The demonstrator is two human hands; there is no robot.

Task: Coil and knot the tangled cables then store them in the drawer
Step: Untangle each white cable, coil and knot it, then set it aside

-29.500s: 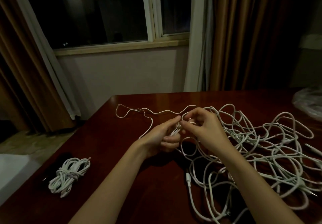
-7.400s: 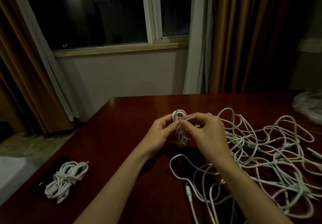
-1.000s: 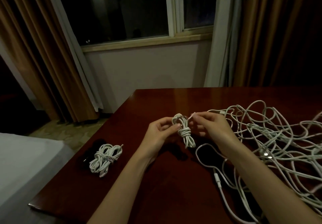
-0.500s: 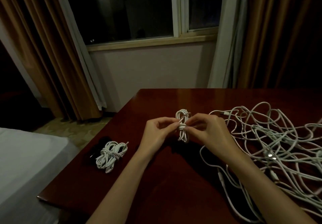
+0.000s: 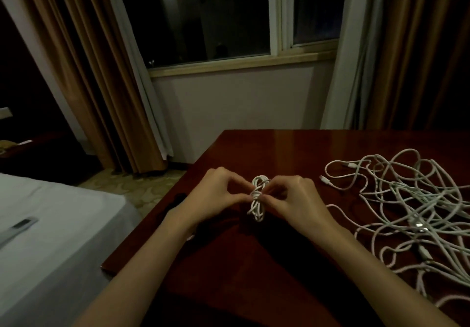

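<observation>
A small coiled white cable bundle (image 5: 257,200) hangs upright between my two hands above the dark red table (image 5: 267,146). My left hand (image 5: 216,195) pinches its wrapped middle from the left. My right hand (image 5: 292,199) pinches the same spot from the right. A big tangle of loose white cables (image 5: 412,212) lies spread on the table to the right of my right hand. The earlier finished bundle is hidden behind my left forearm.
The table's left corner (image 5: 104,267) is near my left forearm. A bed with a grey-white sheet (image 5: 50,237) stands to the left, with a flat dark object (image 5: 17,226) on it. Curtains and a window fill the back wall.
My view has swung left, so the table and tangle sit further right. The loose cable end is tucked in and both hands pinch the bundle's middle. The finished bundle went out of sight.
</observation>
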